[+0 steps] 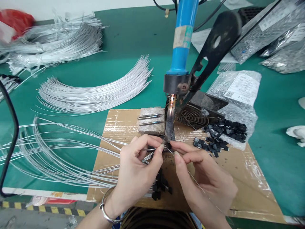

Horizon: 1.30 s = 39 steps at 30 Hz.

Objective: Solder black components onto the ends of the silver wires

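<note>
My left hand is closed in a pinch on a bundle of thin silver wires, their ends held right under the tip of the soldering iron. My right hand pinches a single thin strand, likely solder wire, and its end meets the same tip. The iron has a blue handle and hangs in a black stand. A small dark part sits at the tip, too small to name. Small black components lie under my left hand on the cardboard sheet.
A grey block with needle-like pins lies behind my hands, a wire-guard fan to its right. A plastic bag spills black components. Fans of cut silver wire and bundles cover the green mat.
</note>
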Tool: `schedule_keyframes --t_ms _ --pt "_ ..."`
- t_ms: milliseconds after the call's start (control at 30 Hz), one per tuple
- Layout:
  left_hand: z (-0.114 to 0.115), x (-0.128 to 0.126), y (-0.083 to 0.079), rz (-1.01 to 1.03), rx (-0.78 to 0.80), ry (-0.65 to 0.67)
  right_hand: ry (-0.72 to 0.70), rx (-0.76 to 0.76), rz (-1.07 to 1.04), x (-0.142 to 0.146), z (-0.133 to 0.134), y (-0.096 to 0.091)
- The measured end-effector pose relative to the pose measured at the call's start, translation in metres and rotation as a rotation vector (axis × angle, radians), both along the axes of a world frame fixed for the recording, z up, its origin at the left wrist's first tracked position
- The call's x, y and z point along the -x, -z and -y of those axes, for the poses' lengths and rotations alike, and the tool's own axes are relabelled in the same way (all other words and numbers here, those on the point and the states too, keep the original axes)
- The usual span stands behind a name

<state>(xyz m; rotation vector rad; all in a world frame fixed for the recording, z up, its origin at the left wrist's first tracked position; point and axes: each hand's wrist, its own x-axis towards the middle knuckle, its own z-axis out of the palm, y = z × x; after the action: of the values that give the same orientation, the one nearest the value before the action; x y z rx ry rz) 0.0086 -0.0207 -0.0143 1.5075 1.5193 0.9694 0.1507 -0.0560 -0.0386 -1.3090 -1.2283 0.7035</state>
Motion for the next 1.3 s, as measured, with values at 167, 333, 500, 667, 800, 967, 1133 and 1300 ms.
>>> schedule_keyframes --t_ms 167,333,500,667,800,967,1133,1300 --pt "-0.0006 -0.0005 -0.0002 -0.018 -0.001 0.001 -0.014 -0.002 0.013 -0.0021 0.0001 0.0035" --pt "-0.0019 -0.0008 -0.0007 -0.022 0.010 0.003 0.001 -0.018 0.053 -0.0013 -0.0006 0.0033" --pt "-0.0008 -0.0003 -0.0008 -0.029 0.002 0.013 0.006 -0.040 0.079 0.0003 0.0001 0.0030" --pt "0.0009 0.0002 -0.0003 -0.026 -0.006 0.011 -0.006 -0.052 0.124 -0.0001 0.0018 0.0046" --pt "-0.0002 0.0001 0.0002 -0.029 -0.007 0.013 0.003 -0.056 0.135 -0.0004 0.0004 0.0039" --pt "-0.0008 0.0002 0.0009 -0.028 -0.006 0.017 0.019 -0.073 0.153 -0.0010 -0.0004 0.0046" --pt "0.0004 0.0003 0.0013 -0.036 -0.035 0.018 -0.007 -0.116 0.141 -0.0016 0.0008 0.0051" --pt "0.0007 0.0004 0.0015 -0.027 -0.045 0.018 0.002 -0.135 0.156 -0.0013 0.0000 0.0055"
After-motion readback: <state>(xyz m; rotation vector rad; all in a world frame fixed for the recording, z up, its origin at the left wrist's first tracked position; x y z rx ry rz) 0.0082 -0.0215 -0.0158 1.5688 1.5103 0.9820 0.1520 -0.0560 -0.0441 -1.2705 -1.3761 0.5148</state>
